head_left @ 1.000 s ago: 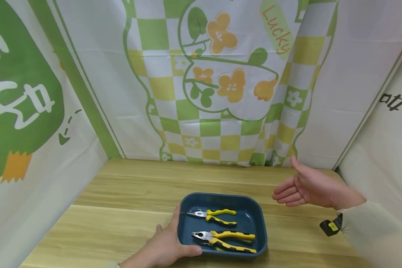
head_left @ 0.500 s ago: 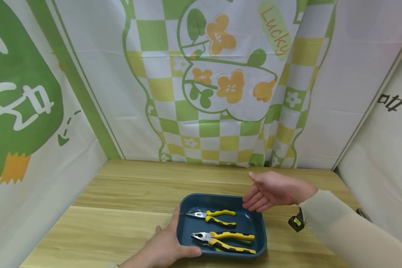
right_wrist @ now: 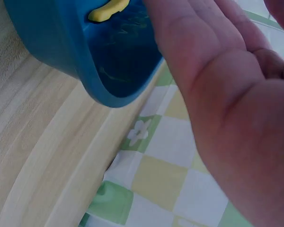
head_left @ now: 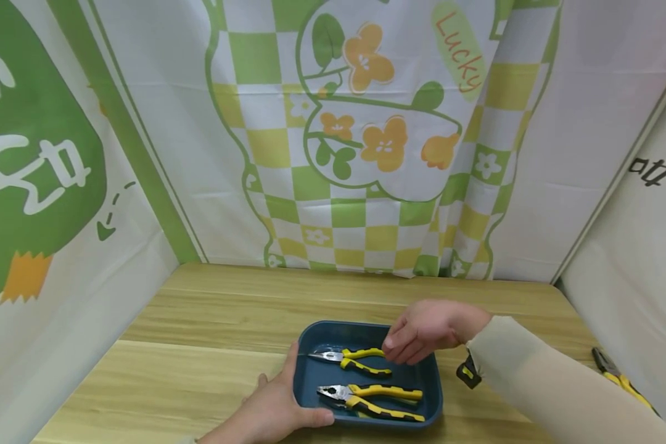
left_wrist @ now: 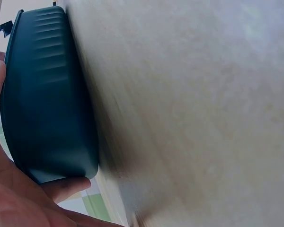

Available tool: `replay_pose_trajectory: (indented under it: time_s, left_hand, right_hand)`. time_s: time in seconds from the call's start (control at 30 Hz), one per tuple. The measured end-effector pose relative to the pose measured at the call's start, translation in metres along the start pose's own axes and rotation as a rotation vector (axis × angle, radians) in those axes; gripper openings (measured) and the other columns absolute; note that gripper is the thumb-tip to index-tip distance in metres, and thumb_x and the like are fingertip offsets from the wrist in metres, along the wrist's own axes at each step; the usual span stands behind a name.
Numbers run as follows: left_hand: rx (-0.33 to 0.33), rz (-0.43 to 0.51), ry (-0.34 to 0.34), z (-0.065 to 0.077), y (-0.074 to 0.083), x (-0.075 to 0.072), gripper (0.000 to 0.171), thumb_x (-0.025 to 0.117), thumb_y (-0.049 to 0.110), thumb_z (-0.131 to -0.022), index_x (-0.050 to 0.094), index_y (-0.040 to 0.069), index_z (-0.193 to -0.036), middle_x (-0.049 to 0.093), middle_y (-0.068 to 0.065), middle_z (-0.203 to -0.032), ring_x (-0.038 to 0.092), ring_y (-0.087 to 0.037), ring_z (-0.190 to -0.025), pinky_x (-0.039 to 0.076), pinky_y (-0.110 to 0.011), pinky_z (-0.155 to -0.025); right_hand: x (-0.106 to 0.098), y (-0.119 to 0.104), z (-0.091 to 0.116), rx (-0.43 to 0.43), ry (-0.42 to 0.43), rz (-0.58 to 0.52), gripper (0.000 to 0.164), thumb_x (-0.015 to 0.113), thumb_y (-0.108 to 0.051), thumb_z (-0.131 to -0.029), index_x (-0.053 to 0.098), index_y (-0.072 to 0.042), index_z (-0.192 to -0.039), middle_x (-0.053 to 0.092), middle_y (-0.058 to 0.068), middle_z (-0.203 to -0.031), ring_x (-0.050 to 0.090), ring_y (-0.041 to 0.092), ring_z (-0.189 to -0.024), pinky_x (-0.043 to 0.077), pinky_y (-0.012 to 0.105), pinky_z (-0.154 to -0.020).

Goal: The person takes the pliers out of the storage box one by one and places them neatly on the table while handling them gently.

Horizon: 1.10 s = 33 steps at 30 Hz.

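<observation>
A dark blue rectangular box (head_left: 311, 377) sits on the table with pliers lying in it. My left hand (head_left: 274, 401) grips its left near corner, thumb on the near rim; in the left wrist view its fingers touch the box wall (left_wrist: 52, 109). Over the far right part of the box hovers my right hand (head_left: 422, 330), fingers bent slightly down beside the handles of the yellow-and-black needle-nose pliers (head_left: 345, 356). Whether they touch, I cannot tell. Combination pliers (head_left: 341, 391) lie nearer me, a yellowish piece partly hidden under them. The right wrist view shows one yellow handle end (right_wrist: 109, 10).
Another pair of yellow-and-black pliers (head_left: 616, 373) lies at the table's right edge, partly behind my right sleeve (head_left: 560, 376). The wooden table (head_left: 200, 327) ends at a printed curtain (head_left: 355, 209). Fabric walls (head_left: 633, 290) stand on both sides.
My right hand has moved left and down from beside the box to over the needle-nose pliers' handles, its fingers bending. The pliers on the right came into view. The left hand stayed put.
</observation>
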State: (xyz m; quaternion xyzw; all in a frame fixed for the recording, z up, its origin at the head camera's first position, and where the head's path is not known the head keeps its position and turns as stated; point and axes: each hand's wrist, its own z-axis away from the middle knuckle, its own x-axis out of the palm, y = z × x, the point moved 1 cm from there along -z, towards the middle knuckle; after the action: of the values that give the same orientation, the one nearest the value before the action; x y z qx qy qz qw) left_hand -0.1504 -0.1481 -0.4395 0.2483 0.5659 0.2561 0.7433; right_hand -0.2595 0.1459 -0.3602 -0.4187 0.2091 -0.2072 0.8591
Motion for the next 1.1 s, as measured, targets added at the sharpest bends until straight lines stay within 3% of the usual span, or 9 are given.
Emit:
replay_pose_trajectory:
  time_s: [0.2, 0.6, 1.1]
  left_hand:
    - [0.029, 0.025, -0.044, 0.001, -0.002, -0.005, 0.14, 0.089, 0.061, -0.062, 0.001, 0.016, -0.161, 0.048, -0.035, -0.138, 0.016, -0.071, -0.13, 0.031, -0.079, -0.089]
    - [0.025, 0.003, -0.051, 0.0, -0.001, -0.007, 0.141, 0.091, 0.058, -0.06, 0.003, 0.016, -0.162, 0.051, -0.039, -0.131, 0.019, -0.072, -0.128, 0.029, -0.078, -0.091]
    - [0.087, 0.032, -0.039, 0.005, -0.001, -0.009, 0.14, 0.09, 0.058, -0.062, 0.004, 0.01, -0.161, 0.049, -0.037, -0.136, 0.019, -0.075, -0.124, 0.029, -0.076, -0.094]
  right_hand:
    - [0.002, -0.001, -0.008, 0.042, -0.011, 0.017, 0.037, 0.066, -0.022, -0.098, 0.064, 0.004, -0.125, 0.068, 0.017, -0.117, 0.065, 0.031, -0.109, 0.051, 0.045, -0.092]
    - [0.01, -0.004, -0.019, 0.066, -0.049, 0.067, 0.034, 0.066, -0.018, -0.098, 0.064, 0.003, -0.124, 0.069, 0.012, -0.114, 0.066, 0.03, -0.108, 0.051, 0.044, -0.091]
    - [0.014, -0.005, -0.04, 0.147, -0.123, -0.018, 0.043, 0.062, -0.032, -0.1, 0.066, 0.005, -0.122, 0.069, 0.016, -0.115, 0.065, 0.03, -0.109, 0.05, 0.044, -0.093]
